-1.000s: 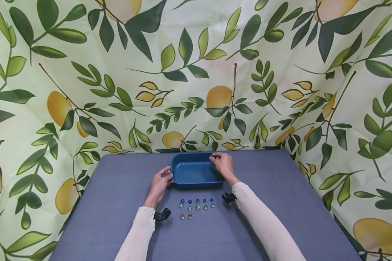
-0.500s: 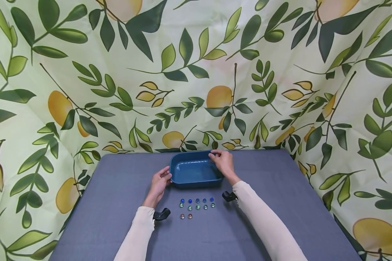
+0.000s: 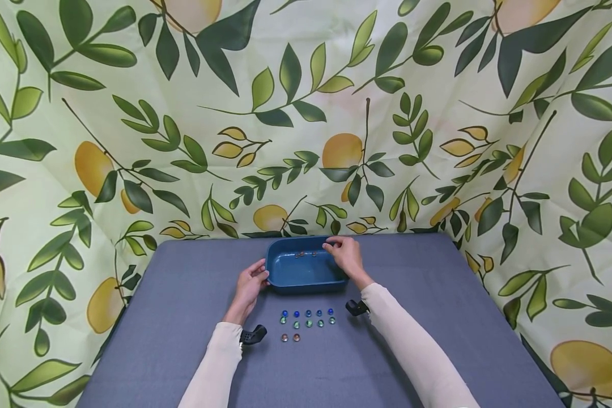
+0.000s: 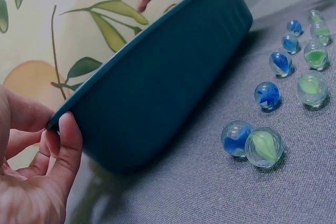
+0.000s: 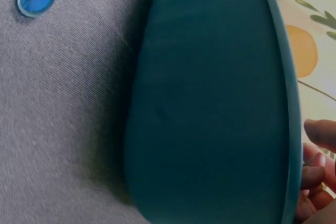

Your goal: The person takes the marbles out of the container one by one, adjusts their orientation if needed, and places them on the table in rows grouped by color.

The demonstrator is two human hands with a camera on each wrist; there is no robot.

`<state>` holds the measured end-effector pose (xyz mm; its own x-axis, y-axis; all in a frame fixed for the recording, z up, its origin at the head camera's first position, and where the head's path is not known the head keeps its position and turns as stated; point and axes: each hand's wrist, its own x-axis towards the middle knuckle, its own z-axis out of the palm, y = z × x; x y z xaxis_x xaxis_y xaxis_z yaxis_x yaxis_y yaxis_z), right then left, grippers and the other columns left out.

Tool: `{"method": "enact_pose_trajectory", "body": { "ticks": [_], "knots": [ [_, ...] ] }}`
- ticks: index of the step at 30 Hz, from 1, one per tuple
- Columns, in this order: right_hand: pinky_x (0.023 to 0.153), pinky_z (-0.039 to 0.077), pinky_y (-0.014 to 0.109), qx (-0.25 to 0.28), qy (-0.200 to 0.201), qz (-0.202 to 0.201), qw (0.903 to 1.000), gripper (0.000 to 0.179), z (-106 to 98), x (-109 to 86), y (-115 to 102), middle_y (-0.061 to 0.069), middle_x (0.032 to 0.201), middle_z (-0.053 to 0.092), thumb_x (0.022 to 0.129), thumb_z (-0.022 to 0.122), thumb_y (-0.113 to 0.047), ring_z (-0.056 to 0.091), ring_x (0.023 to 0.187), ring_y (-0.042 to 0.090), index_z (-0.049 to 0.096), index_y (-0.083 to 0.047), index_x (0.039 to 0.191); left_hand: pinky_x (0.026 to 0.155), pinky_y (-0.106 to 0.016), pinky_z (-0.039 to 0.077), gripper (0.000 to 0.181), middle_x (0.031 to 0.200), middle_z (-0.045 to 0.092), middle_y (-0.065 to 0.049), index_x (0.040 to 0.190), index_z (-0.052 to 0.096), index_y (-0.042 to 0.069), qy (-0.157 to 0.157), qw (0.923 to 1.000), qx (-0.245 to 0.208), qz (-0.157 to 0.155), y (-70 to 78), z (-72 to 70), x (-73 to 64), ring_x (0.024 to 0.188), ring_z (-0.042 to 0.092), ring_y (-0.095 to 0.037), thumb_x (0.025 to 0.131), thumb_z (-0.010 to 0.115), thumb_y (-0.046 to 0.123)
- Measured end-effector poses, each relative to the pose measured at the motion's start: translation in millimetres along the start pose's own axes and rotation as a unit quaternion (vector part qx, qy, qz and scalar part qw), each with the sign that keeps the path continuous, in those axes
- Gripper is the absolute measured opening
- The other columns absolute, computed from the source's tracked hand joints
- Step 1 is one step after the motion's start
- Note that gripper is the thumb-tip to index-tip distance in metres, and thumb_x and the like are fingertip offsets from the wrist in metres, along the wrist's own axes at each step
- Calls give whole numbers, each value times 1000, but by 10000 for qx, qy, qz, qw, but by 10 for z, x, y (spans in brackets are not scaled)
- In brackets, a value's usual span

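A blue rectangular tub [image 3: 306,288] stands at the far side of the table. My left hand [image 3: 249,288] pinches its left rim between thumb and fingers, as the left wrist view shows. Over the tub's right end, my right hand [image 3: 348,256] has loosely bent fingers, with nothing visible in them. Orange-brown glass marbles [image 3: 313,254] lie inside near the far wall. In front of the tub are a row of blue marbles [image 3: 308,313], a row of green marbles [image 3: 309,324] and two orange-brown marbles [image 3: 297,338].
Grey cloth covers the table [image 3: 199,272]. A fabric backdrop [image 3: 296,147] printed with leaves and fruit hangs close behind the tub and along both sides. Each wrist wears a black camera mount [image 3: 254,335].
Orange-brown marbles now show on the tub floor, left of my right hand, where none showed before. That hand has shifted slightly left. The tub moved slightly; my left hand kept its grip.
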<state>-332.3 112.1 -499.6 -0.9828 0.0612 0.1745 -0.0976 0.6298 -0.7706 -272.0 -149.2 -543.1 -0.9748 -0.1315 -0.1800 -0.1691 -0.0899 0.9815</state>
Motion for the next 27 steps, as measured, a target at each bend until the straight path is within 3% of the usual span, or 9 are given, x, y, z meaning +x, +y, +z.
{"method": "enact_pose_trajectory", "body": {
  "ticks": [6,13,19,27],
  "knots": [
    [51,35,27,-16,-428,-40,9991,25,118,-33,-13,0,67,59,88,74,-27,48,55,14,77,-11,106,65,-20,51,46,115,48,-14,140,50,-2,-2,9999,-72,88,-16,6,-1,83,52,-13,95,55,-2],
    [52,36,25,-134,-482,-95,9987,22,236,-32,-1,1,65,60,87,75,-27,47,54,13,78,-13,103,66,-19,51,46,118,48,-15,140,50,-1,-7,9999,-117,40,-4,14,2,83,52,-13,95,55,-2],
    [50,36,25,-79,-673,13,9977,24,252,-42,-17,6,67,65,87,74,-28,48,52,13,77,-12,105,65,-19,51,45,115,48,-15,140,50,-2,13,9999,-145,81,9,27,7,81,52,-12,95,55,-2],
    [53,37,26,-48,-922,-10,9957,26,272,-50,3,4,65,62,87,74,-30,47,54,13,76,-12,107,67,-21,51,45,112,48,-10,139,52,0,21,9999,-126,36,0,20,-4,83,52,-13,94,56,-2]
  ]
}}
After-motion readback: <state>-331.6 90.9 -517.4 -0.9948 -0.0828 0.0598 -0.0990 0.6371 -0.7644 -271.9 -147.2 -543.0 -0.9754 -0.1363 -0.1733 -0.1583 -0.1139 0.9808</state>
